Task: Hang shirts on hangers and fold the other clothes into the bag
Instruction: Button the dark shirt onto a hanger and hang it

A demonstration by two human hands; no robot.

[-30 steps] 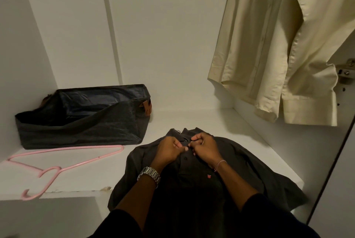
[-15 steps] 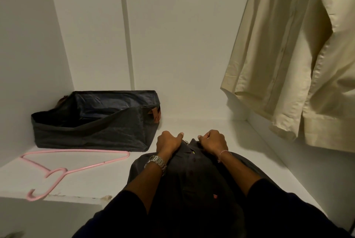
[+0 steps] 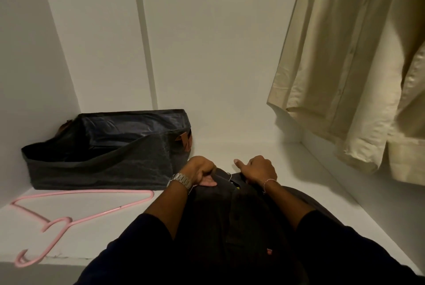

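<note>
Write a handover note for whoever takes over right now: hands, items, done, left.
Left hand and right hand both grip the collar of the dark shirt, which lies on the white shelf.
Pink hanger lies loose on the shelf, left of the shirt, untouched.
Dark bag sits open at the back left.
Done: a cream shirt hangs at right.
Left: get the dark shirt onto the pink hanger and hang it.
</note>
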